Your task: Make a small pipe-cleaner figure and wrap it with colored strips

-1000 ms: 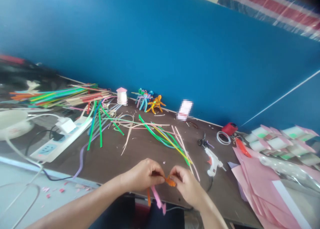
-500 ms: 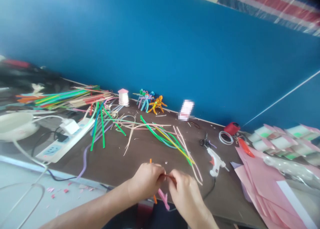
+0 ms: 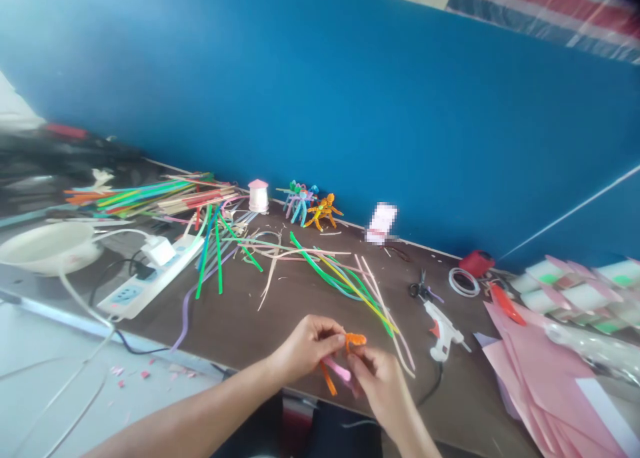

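Observation:
Close to the table's front edge, my left hand [image 3: 311, 346] pinches an orange pipe cleaner [image 3: 356, 339] whose upper end is bent into a thick coil. One orange length [image 3: 329, 380] hangs below the left fingers. With thumb and fingers closed, my right hand [image 3: 381, 379] grips the orange strand just under the coil. A pink pipe cleaner piece [image 3: 340, 370] sticks out between the two hands; which fingers hold it is hidden. Beyond the hands lie loose green pipe cleaners [image 3: 313, 265] and a yellow one [image 3: 345, 281].
A white glue gun [image 3: 445, 331] and black scissors [image 3: 420, 286] lie on the right, beside pink sheets [image 3: 530, 371]. To the left are a power strip [image 3: 145, 281], a white bowl [image 3: 50, 248] and a pipe cleaner bundle [image 3: 145, 195]. Small pipe-cleaner figures [image 3: 325, 211] stand by the wall.
My hands have shifted a little to the right and turned, so the orange coil now shows above the fingers. The whole view has moved slightly, with the table things appearing further right.

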Demonstrator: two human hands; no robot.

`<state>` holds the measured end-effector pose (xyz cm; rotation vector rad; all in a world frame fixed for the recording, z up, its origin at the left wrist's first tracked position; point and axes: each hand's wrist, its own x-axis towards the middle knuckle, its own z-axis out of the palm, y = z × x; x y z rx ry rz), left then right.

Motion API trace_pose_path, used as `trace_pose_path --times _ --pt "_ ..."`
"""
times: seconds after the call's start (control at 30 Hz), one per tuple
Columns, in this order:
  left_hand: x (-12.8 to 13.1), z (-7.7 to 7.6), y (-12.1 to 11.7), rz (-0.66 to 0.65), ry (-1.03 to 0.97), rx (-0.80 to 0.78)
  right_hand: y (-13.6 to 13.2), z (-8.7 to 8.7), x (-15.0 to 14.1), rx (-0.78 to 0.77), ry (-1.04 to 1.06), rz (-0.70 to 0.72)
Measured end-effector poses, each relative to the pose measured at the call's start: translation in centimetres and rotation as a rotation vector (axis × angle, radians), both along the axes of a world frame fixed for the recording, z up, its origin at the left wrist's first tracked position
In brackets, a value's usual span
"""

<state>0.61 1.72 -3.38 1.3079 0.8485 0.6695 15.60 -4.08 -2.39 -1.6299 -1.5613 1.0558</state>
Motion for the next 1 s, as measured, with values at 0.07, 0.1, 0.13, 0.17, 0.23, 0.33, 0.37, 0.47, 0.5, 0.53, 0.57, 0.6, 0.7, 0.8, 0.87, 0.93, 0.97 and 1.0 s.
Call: trace_pose_path --times 0.07,0.1,0.13,0.17,0.23,0.33,0.37,0.47,0.5,0.53,0.57,0.6,0.7,0.8,0.87,0.93,0.97,1.0 --pt "-0.4 0.4 0.2 -0.105 0.065 0.077 0.5 0.0 0.6 -0.066 0.046 0.057" --pt "-0.7 0.6 0.3 -0.151 0.116 0.126 0.6 0.1 0.9 -0.075 0.043 0.082" --pt "-0.9 0.7 0.4 -0.186 0.169 0.177 0.7 0.2 1.3 -0.088 0.033 0.1" --pt "-1.1 0.8 0.5 -0.212 0.219 0.228 0.8 0.3 1.6 -0.102 0.02 0.113" --pt "-1.4 0.9 0.6 -0.272 0.289 0.31 0.9 0.4 2.1 -0.136 -0.008 0.135" --pt "-1.7 1.2 0.6 -0.404 0.338 0.42 1.0 0.9 2.4 -0.168 -0.081 0.206" --pt "-1.7 1.3 0.5 -0.441 0.359 0.471 1.0 1.1 2.4 -0.167 -0.117 0.232" --pt "-1.5 1.8 0.3 -0.469 0.475 0.669 1.2 2.0 2.1 -0.094 -0.242 0.249" --pt "-1.4 1.8 0.2 -0.458 0.522 0.725 1.2 2.3 1.9 -0.058 -0.289 0.234" --pt "-1.2 1.8 0.1 -0.441 0.564 0.766 1.1 2.5 1.7 -0.022 -0.339 0.212" --pt "-1.1 1.7 -0.1 -0.415 0.604 0.794 1.0 2.7 1.3 0.009 -0.392 0.186" --pt "-0.9 1.5 -0.2 -0.381 0.64 0.806 0.8 2.8 0.9 0.037 -0.451 0.156" --pt "-0.4 0.5 -0.6 -0.226 0.708 0.77 0.0 2.6 -0.4 0.126 -0.605 0.086" --pt "-0.2 -0.4 -0.5 -0.099 0.675 0.653 -1.0 1.7 -1.3 0.228 -0.658 0.086" --pt "-0.2 -0.6 -0.3 -0.066 0.585 0.527 -1.4 1.0 -1.5 0.293 -0.634 0.081" --pt "-0.2 -0.5 0.0 -0.067 0.468 0.372 -1.6 0.6 -1.4 0.318 -0.596 0.061" --pt "-0.3 -0.4 0.1 -0.08 0.414 0.292 -1.6 0.6 -1.3 0.312 -0.58 0.052" --pt "-0.4 -0.2 0.2 -0.097 0.369 0.217 -1.6 0.5 -1.2 0.299 -0.562 0.047"
